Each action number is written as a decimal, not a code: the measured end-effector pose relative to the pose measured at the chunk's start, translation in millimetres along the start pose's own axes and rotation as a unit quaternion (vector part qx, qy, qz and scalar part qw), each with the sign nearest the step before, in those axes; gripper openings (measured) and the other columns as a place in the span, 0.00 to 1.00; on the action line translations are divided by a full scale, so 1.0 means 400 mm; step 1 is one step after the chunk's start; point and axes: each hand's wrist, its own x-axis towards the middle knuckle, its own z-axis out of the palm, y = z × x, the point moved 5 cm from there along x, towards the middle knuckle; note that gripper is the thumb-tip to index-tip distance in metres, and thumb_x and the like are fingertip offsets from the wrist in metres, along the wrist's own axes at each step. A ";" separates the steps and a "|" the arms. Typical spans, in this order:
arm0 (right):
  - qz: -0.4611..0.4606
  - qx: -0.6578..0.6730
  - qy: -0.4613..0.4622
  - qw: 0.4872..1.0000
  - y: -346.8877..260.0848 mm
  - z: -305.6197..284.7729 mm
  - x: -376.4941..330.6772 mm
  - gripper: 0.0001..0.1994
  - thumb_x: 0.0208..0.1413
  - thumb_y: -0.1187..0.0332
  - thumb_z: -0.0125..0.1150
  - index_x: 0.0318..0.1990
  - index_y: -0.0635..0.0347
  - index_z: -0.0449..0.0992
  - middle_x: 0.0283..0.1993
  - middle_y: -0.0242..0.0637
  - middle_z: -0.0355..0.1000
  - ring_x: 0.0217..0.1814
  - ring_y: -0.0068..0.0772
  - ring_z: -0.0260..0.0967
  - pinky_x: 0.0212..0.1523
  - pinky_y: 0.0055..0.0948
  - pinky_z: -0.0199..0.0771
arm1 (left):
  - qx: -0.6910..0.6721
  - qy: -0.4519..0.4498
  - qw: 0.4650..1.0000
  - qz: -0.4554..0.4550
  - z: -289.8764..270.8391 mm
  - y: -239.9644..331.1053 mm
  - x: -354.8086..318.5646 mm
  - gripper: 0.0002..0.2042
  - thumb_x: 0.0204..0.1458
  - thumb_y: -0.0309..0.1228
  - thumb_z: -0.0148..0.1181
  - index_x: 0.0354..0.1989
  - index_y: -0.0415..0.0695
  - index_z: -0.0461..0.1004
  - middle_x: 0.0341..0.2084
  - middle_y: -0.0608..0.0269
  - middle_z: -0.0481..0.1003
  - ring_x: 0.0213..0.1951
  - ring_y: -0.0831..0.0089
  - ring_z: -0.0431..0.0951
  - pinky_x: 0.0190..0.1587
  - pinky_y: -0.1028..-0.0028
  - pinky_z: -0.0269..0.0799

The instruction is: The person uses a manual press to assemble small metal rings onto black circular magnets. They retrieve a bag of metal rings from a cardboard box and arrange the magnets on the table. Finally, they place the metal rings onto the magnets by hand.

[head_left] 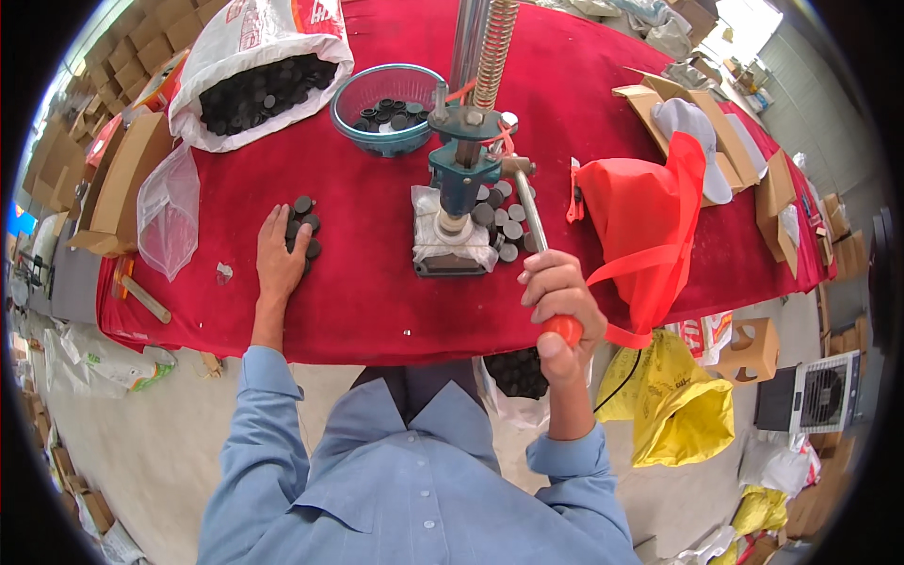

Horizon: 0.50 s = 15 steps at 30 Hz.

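My right hand (563,306) is wrapped round the lever (531,207) of a bench hand press, its red knob (563,329) showing at the palm. The press has a green head (465,179), a steel column with a coil spring (496,47), and a ram standing over a base wrapped in white plastic (443,247). Flat on the red cloth lies my left hand (277,250), fingers stretched out against a small cluster of black round caps (303,204). More black and grey caps (510,229) lie just right of the press base. What is under the ram is hidden.
A white sack (212,71) of black caps and a teal basket (386,143) stand at the back. Right of the press sits a red bag (631,202), beyond it a grey cap (686,127) on cardboard. Below the table edge is another bag of black pieces (518,375).
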 end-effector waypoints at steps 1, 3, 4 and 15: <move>0.012 -0.004 -0.007 1.000 -0.009 -0.001 0.027 0.17 0.57 0.55 0.66 0.31 0.61 0.73 0.34 0.42 0.74 0.49 0.49 0.73 0.50 0.45 0.75 | 0.001 0.001 1.000 0.006 0.007 0.006 -0.006 0.29 0.65 0.45 0.61 0.67 0.36 0.71 0.67 0.43 0.70 0.70 0.47 0.67 0.72 0.56 0.61; 0.022 0.014 0.008 1.000 -0.019 0.001 0.070 0.18 0.57 0.54 0.66 0.31 0.61 0.73 0.33 0.42 0.74 0.48 0.48 0.73 0.49 0.44 0.74 | -0.006 0.006 1.000 0.016 0.028 0.033 -0.012 0.29 0.63 0.43 0.62 0.66 0.36 0.72 0.65 0.41 0.72 0.69 0.46 0.68 0.72 0.55 0.62; 0.026 0.023 0.015 0.999 -0.019 0.003 0.084 0.18 0.57 0.54 0.66 0.31 0.61 0.73 0.33 0.42 0.73 0.48 0.47 0.73 0.49 0.43 0.74 | -0.010 0.006 1.000 0.025 0.041 0.057 -0.009 0.29 0.63 0.43 0.63 0.66 0.35 0.72 0.65 0.41 0.72 0.69 0.46 0.68 0.72 0.55 0.62; 0.028 -0.020 0.021 0.999 0.009 0.001 -0.025 0.18 0.58 0.52 0.65 0.32 0.59 0.73 0.37 0.43 0.75 0.54 0.50 0.72 0.58 0.49 0.72 | -0.036 0.042 0.997 0.062 0.124 0.214 0.027 0.24 0.60 0.38 0.66 0.60 0.36 0.77 0.61 0.41 0.74 0.63 0.43 0.71 0.65 0.52 0.67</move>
